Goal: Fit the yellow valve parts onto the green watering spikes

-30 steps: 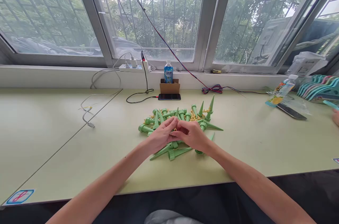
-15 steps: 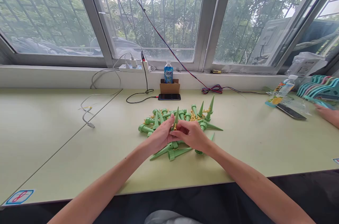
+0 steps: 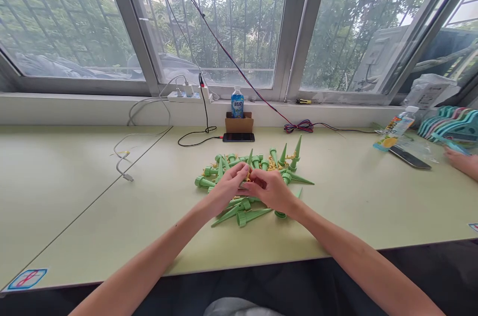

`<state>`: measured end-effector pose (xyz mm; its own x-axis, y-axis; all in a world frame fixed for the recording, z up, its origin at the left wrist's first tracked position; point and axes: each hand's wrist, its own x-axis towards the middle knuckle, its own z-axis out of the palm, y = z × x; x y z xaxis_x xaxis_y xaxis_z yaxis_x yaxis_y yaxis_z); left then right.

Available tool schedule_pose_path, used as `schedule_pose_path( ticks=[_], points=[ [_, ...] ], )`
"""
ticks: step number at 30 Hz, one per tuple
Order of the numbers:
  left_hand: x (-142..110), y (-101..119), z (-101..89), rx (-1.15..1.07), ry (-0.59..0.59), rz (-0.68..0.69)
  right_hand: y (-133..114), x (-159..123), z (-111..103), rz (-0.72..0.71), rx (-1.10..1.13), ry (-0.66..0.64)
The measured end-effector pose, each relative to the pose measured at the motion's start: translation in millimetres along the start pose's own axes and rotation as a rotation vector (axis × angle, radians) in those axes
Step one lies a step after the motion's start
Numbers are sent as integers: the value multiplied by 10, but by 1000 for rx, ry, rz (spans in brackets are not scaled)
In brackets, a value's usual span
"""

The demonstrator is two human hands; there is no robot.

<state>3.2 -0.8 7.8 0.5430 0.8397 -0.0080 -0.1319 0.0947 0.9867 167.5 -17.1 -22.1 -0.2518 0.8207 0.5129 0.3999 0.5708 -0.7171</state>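
Observation:
My left hand [image 3: 228, 186] is closed around a green plastic watering spike [image 3: 250, 157], which points up between thumb and fingers. A small yellow piece [image 3: 248, 175] shows at the lower part of this spike. Against it, my right hand [image 3: 272, 189] is pinched, its thumb and curled fingers partly hiding the contact. Both hands are above a pile of similar green spikes [image 3: 256, 216], some lying flat and some standing tip up. Among the spikes at the back right lie small yellow pieces [image 3: 275, 162].
Behind the pile are a dark phone [image 3: 238, 137] on a cable and a blue-labelled bottle [image 3: 237, 103] in a cardboard box [image 3: 239, 124]. At right are another bottle [image 3: 396, 129], a phone [image 3: 410, 158], hangers [image 3: 448, 124] and another person's hand [image 3: 461, 159]. A white cable [image 3: 123, 166] lies left.
My left fingers have shifted slightly over the spike, and the yellow piece is more covered. The other person's hand at right has moved a little with a hanger.

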Motion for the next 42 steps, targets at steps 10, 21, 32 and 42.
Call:
schedule_pose_path(
  ticks=[10, 21, 32, 42],
  points=[
    [54, -92, -82, 474, 256, 229, 33, 27, -39, -8, -55, -4],
    [36, -141, -113, 800, 372, 370, 93, 68, -91, 13, -117, 112],
    [25, -155, -92, 1359, 308, 223, 118, 78, -85, -6, -126, 124],
    [35, -157, -84, 1434, 297, 196, 132, 74, -80, 4, -117, 109]
  ],
)
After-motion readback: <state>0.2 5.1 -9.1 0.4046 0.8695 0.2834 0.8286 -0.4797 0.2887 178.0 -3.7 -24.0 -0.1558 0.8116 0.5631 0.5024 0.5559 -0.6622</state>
